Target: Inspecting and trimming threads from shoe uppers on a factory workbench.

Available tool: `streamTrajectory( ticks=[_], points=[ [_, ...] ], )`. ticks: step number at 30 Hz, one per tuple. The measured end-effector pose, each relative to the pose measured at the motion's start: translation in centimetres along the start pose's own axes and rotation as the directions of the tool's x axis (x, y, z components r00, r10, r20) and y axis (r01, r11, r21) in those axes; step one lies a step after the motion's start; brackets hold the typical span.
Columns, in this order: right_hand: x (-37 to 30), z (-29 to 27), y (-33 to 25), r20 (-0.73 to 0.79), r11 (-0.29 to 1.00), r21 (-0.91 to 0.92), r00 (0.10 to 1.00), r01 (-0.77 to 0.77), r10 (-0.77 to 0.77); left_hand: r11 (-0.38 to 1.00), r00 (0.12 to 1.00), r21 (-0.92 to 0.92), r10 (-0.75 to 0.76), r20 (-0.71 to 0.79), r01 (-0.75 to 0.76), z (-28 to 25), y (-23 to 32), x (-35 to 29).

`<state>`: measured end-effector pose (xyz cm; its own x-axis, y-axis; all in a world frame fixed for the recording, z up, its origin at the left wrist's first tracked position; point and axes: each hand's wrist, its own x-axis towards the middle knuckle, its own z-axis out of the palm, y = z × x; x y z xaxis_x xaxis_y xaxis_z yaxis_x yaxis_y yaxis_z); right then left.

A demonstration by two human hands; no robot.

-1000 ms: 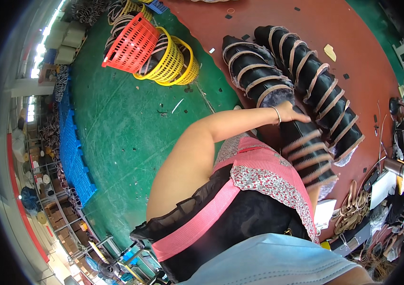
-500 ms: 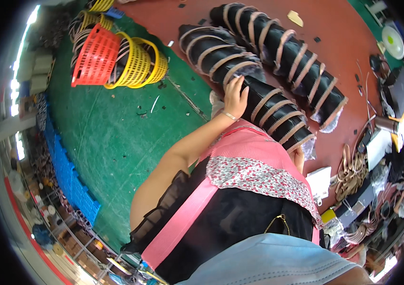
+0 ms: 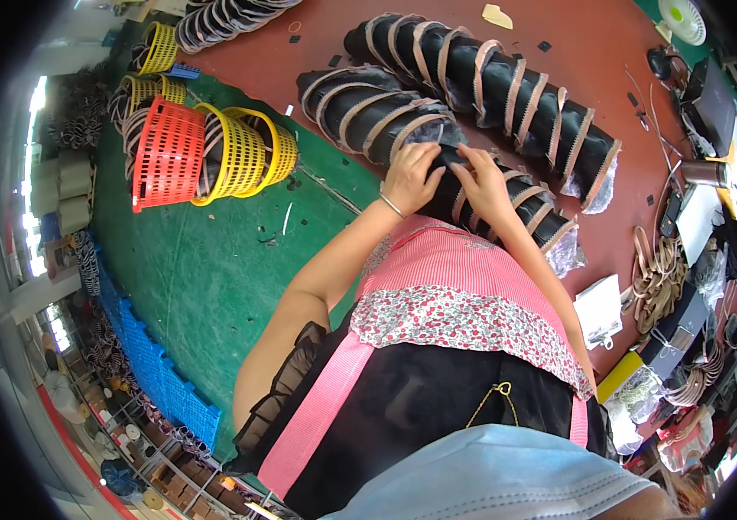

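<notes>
On the red table lies a row of overlapping black pieces with tan, tooth-edged rims (image 3: 360,113). My left hand (image 3: 410,180) is at the middle of this row, its fingers closed on a black piece (image 3: 448,158). Just to its right, my right hand (image 3: 483,184) pinches at the same piece with thumb and forefinger. Crumpled clear plastic (image 3: 434,132) shows inside the row just beyond my fingers. What exactly lies under the fingertips is partly hidden.
A second similar row (image 3: 507,91) lies parallel, farther right. Red (image 3: 169,152) and yellow (image 3: 243,156) baskets stand at left on the green floor (image 3: 221,269). At right are a white pad (image 3: 599,312), tan straps (image 3: 656,277), a dark cup (image 3: 704,173) and a white fan (image 3: 683,19).
My right hand has come up from the near end of the row to beside my left hand. My left fingers, earlier spread on the row, are now closed. The view has shifted slightly.
</notes>
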<state>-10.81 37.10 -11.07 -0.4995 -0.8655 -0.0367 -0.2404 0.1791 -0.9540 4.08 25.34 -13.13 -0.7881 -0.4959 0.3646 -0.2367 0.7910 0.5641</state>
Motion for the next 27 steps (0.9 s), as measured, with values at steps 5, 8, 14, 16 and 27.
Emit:
streamTrajectory(
  ticks=[5,8,14,16,27],
  points=[
    [4.5,4.6,1.7,0.028,0.989,-0.149,0.999,0.023,-0.019,1.0,0.989,0.006,-0.008,0.15,0.008,-1.6,-1.2,-0.2],
    [5.5,6.0,1.6,0.025,0.978,-0.142,0.988,-0.151,0.156,0.999,0.957,0.023,0.027,0.289,-0.036,-3.6,-2.4,0.4],
    [7.7,11.6,8.5,0.121,0.812,0.272,0.855,-0.516,0.503,0.991,0.955,-0.015,-0.131,-0.266,0.132,-13.5,-15.1,8.0],
    [9.5,16.1,4.4,0.125,0.518,0.676,0.774,-0.524,0.62,0.889,0.882,0.188,-0.347,-0.318,0.418,-13.1,-25.3,6.4],
    [19.6,24.6,0.0,0.496,0.04,0.738,0.582,-0.673,0.644,0.439,0.304,-0.131,-0.351,0.886,0.889,-16.5,-43.3,10.5]
  ],
)
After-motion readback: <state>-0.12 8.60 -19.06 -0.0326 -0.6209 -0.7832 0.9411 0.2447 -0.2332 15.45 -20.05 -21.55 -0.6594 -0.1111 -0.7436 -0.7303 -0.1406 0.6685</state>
